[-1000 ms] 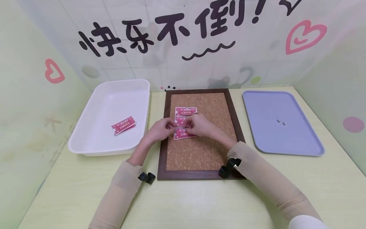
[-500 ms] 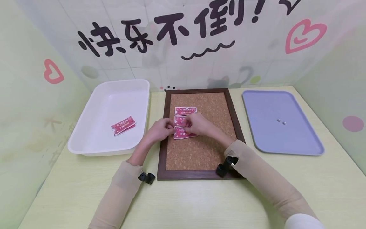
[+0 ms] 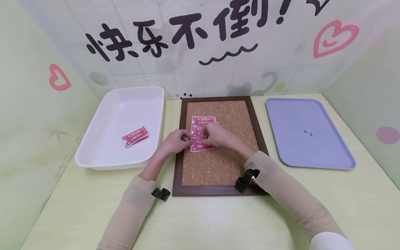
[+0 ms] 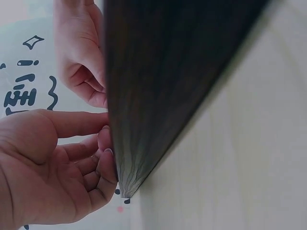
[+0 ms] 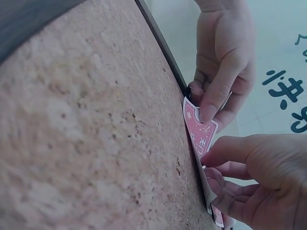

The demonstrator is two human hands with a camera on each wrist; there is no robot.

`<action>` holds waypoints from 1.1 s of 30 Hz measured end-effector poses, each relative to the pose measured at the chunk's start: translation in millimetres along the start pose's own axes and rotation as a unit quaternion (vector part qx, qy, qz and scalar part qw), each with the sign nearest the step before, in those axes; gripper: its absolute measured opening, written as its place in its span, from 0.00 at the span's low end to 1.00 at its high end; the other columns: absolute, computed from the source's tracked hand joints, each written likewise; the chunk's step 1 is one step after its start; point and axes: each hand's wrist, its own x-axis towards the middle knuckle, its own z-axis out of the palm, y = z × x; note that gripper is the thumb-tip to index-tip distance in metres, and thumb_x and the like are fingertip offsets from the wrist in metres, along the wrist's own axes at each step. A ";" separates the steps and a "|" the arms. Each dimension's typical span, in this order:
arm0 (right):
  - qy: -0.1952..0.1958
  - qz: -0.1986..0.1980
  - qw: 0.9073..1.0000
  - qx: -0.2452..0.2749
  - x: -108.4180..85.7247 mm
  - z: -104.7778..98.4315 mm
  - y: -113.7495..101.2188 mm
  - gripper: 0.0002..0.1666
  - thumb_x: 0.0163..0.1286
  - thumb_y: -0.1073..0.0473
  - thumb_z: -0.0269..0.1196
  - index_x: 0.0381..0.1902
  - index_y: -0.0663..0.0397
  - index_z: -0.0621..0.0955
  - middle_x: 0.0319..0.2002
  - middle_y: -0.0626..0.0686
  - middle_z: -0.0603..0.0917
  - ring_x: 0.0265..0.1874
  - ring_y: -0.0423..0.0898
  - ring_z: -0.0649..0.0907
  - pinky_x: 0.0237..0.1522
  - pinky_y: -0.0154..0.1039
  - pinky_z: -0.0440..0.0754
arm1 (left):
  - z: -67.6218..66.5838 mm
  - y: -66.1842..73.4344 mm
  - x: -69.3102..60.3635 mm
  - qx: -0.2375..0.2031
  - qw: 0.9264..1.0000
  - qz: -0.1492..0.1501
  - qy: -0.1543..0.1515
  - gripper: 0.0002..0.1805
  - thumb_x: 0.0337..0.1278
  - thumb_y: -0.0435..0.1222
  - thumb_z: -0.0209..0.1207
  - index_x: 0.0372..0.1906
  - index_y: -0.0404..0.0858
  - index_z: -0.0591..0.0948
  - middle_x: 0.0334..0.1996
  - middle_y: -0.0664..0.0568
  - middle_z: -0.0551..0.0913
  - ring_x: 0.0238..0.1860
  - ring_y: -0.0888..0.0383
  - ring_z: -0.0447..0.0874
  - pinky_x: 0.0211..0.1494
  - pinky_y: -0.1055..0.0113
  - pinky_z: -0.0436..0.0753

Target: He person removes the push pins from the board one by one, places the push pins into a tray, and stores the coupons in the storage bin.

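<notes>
On a brown-framed corkboard (image 3: 218, 166), pink printed coupons lie in a column. The top coupon (image 3: 200, 121) bears a small shiny pin, and the middle coupon (image 3: 196, 132) is partly covered by fingers. My left hand (image 3: 176, 141) pinches the left end of the lowest coupon (image 3: 198, 146). From the right, my right hand (image 3: 217, 135) bends over that same coupon, thumb and index finger together against its upper part. A small pale pin (image 5: 204, 166) shows between those fingertips in the right wrist view. One coupon corner stands slightly off the cork there.
A deep white tub (image 3: 93, 149) at the left holds overlapping coupons (image 3: 135, 136). To the right, a flat blue-grey tray (image 3: 306, 111) carries two small silver pins (image 3: 308, 132). A patterned wall (image 3: 187, 76) rises behind the table (image 3: 193, 222).
The right wrist has turned slightly and shifted a little left, its fingertips staying on the lowest coupon. My left hand keeps its place.
</notes>
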 end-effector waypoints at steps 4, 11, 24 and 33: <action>0.004 -0.002 1.000 -0.004 -0.2 0.4 -0.9 0.04 0.66 0.65 0.69 0.36 0.59 0.83 0.29 0.52 0.83 0.25 0.43 0.79 0.26 0.32 0.76 | 0.2 0.1 -0.1 0.000 1.000 0.000 0.002 0.07 0.64 0.29 0.60 0.43 0.31 0.82 0.33 0.46 0.81 0.33 0.56 0.76 0.34 0.68 0.74; 0.013 -0.007 1.000 0.000 0.1 0.7 0.2 0.04 0.64 0.66 0.69 0.35 0.59 0.83 0.28 0.52 0.83 0.24 0.43 0.79 0.25 0.31 0.76 | 0.3 1.0 -0.4 0.002 1.000 -0.004 0.004 0.06 0.64 0.29 0.60 0.43 0.31 0.83 0.33 0.46 0.81 0.33 0.56 0.76 0.34 0.68 0.74; 0.032 -0.026 0.999 0.015 -2.3 2.5 5.4 0.06 0.59 0.67 0.70 0.34 0.59 0.83 0.30 0.52 0.84 0.28 0.44 0.82 0.30 0.33 0.81 | 0.9 1.7 -1.5 0.001 1.000 -0.013 0.007 0.07 0.64 0.29 0.59 0.44 0.30 0.83 0.34 0.45 0.81 0.35 0.55 0.76 0.35 0.68 0.75; 0.034 -0.013 0.999 0.041 -2.4 0.5 12.0 0.07 0.61 0.65 0.71 0.37 0.59 0.85 0.32 0.52 0.85 0.30 0.45 0.83 0.32 0.34 0.82 | 2.3 2.6 -1.2 0.003 1.000 -0.013 0.014 0.06 0.65 0.28 0.60 0.43 0.31 0.83 0.33 0.46 0.81 0.34 0.55 0.77 0.35 0.68 0.76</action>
